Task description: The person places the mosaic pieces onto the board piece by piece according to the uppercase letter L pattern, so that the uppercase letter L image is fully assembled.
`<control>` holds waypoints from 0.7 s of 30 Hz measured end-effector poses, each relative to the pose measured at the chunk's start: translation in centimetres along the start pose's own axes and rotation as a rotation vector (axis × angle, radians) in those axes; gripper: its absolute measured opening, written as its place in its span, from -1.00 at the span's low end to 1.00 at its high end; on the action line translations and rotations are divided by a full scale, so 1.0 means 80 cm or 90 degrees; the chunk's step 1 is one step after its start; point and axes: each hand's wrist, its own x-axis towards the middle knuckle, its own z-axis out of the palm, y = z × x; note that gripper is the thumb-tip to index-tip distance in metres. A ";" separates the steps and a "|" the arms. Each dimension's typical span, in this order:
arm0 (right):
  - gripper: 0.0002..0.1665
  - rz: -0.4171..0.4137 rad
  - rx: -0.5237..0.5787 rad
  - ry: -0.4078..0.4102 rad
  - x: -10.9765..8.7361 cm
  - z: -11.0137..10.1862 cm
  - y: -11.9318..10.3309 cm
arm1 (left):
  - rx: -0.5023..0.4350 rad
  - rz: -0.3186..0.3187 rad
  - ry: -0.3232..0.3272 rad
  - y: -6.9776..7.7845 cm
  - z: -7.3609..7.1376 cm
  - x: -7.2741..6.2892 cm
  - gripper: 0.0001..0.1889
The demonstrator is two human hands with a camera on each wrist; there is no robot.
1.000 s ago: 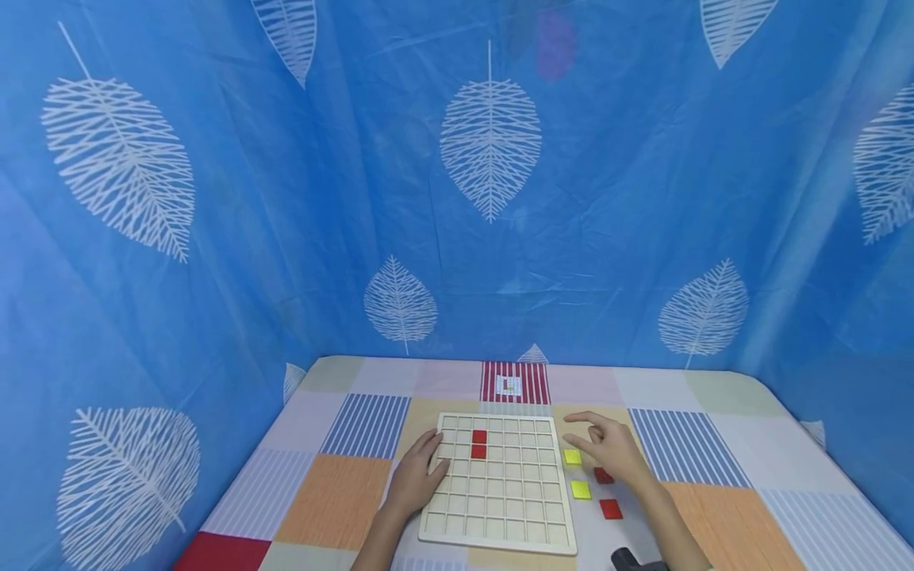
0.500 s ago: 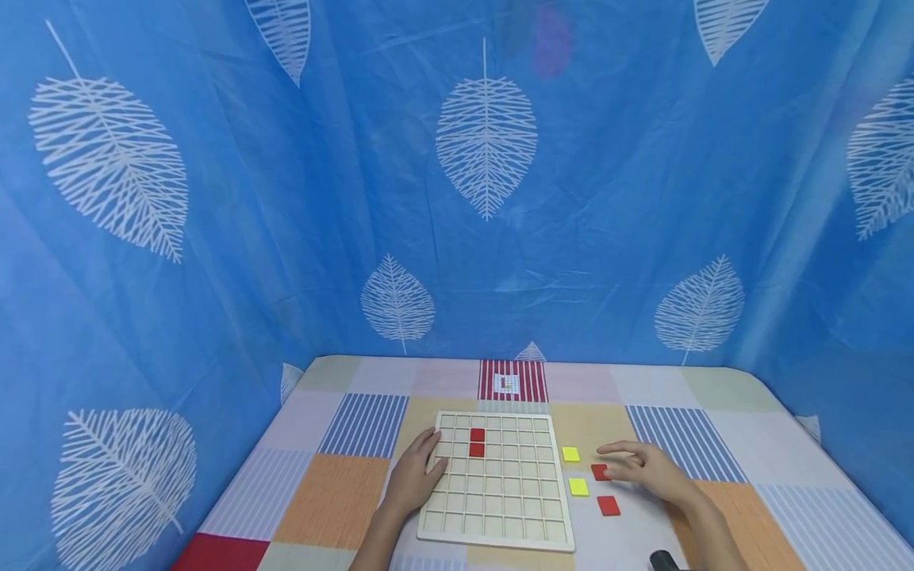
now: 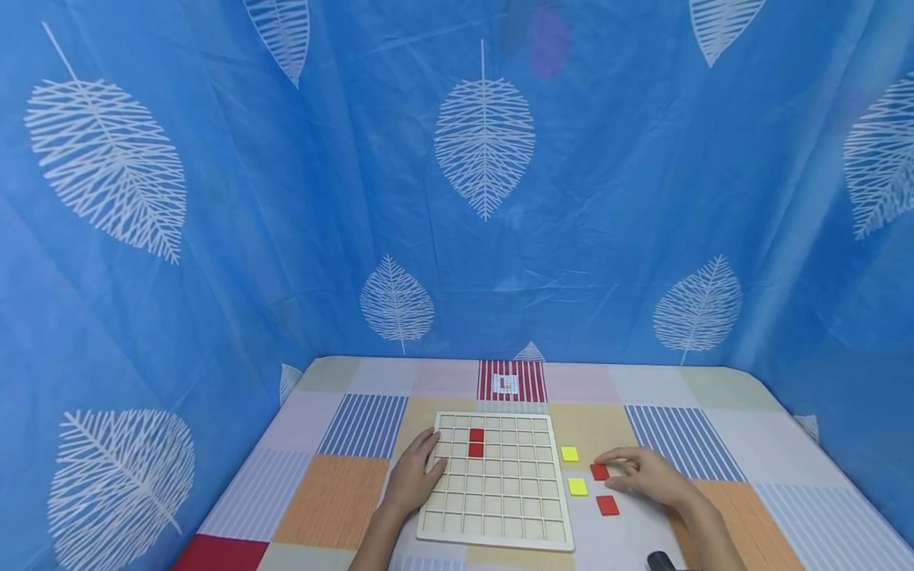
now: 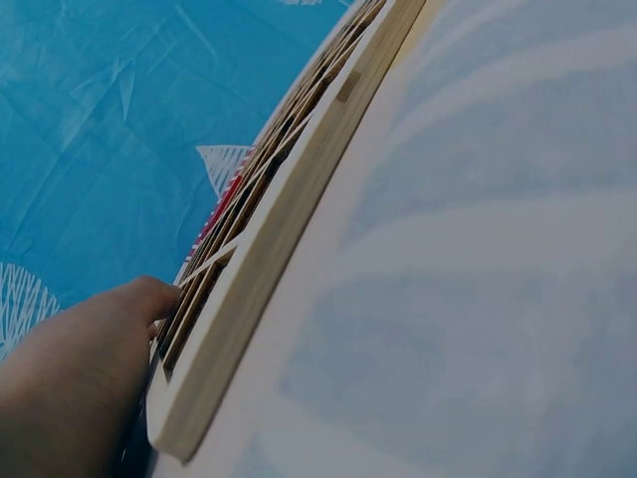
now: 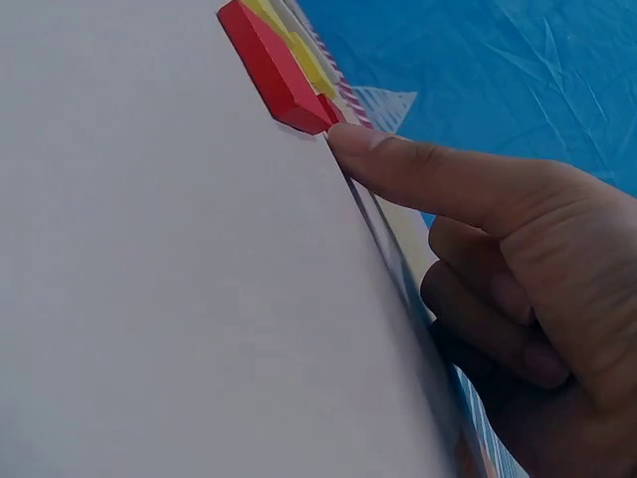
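Observation:
A pale wooden grid board lies flat, with two red square tiles in adjoining cells. My left hand rests on its left rim, fingers and thumb fairly straight; the left wrist view shows the thumb at the rim. Right of the board, my right hand pinches a loose red tile by its edges, the tile still on the cloth. In the right wrist view the thumb covers part of that tile and the forefinger is hidden. A second loose red tile lies nearer me.
Two yellow tiles lie between the board and the right hand. Behind the board sits a small gridded card with a coloured pattern. Patchwork cloth covers the table, and a blue leaf-print curtain surrounds the back and sides.
My right hand has moved right, away from the board's right edge, and its thumb and forefinger have come around the farther loose red tile. The left hand stays on the rim.

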 end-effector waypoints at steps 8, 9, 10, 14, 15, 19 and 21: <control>-0.54 0.017 -0.016 0.031 0.002 0.004 -0.002 | 0.006 -0.001 -0.001 0.001 -0.001 0.000 -0.49; -0.54 0.019 -0.018 0.033 0.002 0.004 -0.002 | 0.007 -0.001 -0.001 0.000 -0.001 0.000 -0.49; -0.53 0.020 -0.013 0.034 0.002 0.004 -0.001 | 0.007 -0.001 -0.001 0.000 -0.001 0.000 -0.49; -0.52 0.025 0.005 0.054 0.002 0.004 0.001 | 0.008 -0.003 -0.002 0.000 0.000 0.000 -0.49; -0.51 0.028 0.011 0.060 0.003 0.004 0.001 | 0.007 -0.004 -0.002 0.000 0.000 0.000 -0.49; -0.48 0.012 0.011 0.099 0.004 0.005 -0.006 | 0.008 -0.013 -0.006 -0.001 0.001 0.000 -0.49; -0.48 0.001 0.003 0.122 0.005 0.006 -0.015 | 0.007 -0.015 -0.007 -0.001 0.002 0.000 -0.49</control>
